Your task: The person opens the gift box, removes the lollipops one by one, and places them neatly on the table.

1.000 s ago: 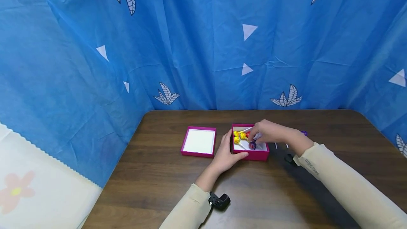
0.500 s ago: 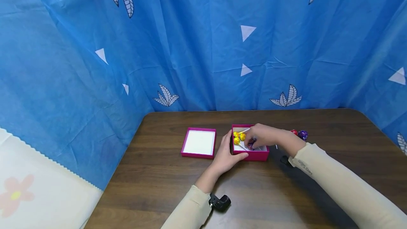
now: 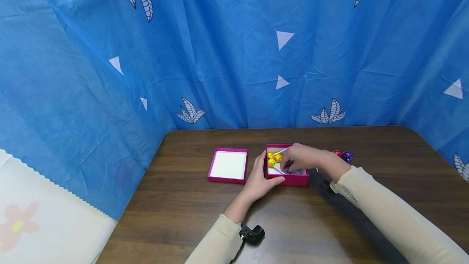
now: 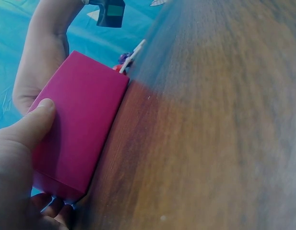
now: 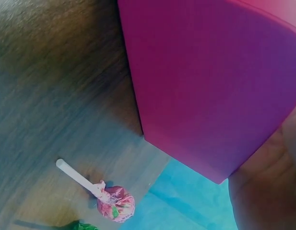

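Observation:
A magenta box (image 3: 294,180) with a white inside stands without its lid on the table. My left hand (image 3: 258,180) holds its near left corner, fingers along the left side; the left wrist view shows the thumb pressed on the front wall. My right hand (image 3: 304,157) reaches over the right rim into the box, fingers curled down round a dark purple lollipop (image 3: 288,166). Its fingertips are partly hidden. Several yellow lollipops (image 3: 271,163) lie in the left part of the box, sticks pointing right.
The shallow lid (image 3: 228,165), white inside up, lies left of the box. Right of the box lie a red lollipop (image 3: 337,152) and a purple lollipop (image 3: 347,156), partly behind my right wrist. The right wrist view shows a pink lollipop (image 5: 116,203) and a green wrapper (image 5: 80,225).
My right hand has moved slightly left and lower into the box with the dark purple lollipop, covering a red lollipop seen there before. The left hand stays on the box.

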The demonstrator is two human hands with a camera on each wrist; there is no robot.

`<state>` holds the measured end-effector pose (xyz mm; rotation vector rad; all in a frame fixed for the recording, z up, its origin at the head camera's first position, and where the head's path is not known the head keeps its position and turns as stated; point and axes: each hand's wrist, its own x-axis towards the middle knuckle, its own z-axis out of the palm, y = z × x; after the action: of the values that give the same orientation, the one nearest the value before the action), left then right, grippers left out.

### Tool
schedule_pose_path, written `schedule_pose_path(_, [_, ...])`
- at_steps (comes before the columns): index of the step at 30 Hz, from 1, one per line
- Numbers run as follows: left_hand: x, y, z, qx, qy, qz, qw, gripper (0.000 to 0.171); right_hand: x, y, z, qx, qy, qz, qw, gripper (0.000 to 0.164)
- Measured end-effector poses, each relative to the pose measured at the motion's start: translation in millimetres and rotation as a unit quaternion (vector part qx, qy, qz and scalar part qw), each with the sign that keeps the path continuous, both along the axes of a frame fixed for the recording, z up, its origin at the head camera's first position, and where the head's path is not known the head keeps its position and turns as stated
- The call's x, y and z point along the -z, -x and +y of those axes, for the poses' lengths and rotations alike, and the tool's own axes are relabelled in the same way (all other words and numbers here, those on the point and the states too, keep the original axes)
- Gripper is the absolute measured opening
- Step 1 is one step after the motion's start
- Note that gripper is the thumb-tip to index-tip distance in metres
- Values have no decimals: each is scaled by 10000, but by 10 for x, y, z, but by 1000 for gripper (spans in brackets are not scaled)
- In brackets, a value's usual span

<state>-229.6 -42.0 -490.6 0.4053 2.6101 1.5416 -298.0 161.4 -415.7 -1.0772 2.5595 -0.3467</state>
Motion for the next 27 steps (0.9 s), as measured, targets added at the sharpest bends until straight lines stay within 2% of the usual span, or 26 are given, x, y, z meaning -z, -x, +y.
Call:
schedule_pose_path(10, [25, -10, -3, -17, -58, -24, 10000, 101, -21, -43, -26, -27, 271, 179, 9995, 21])
schedule_pose_path(19, [22, -19, 14, -29, -56, -62, 10000, 101, -149, -109, 48, 175, 604, 415, 9972, 27])
schedule_pose_path(27, [14, -8, 1, -52, -52, -43, 10000, 102, -245, -178, 107, 403, 1422, 919, 9847, 27])
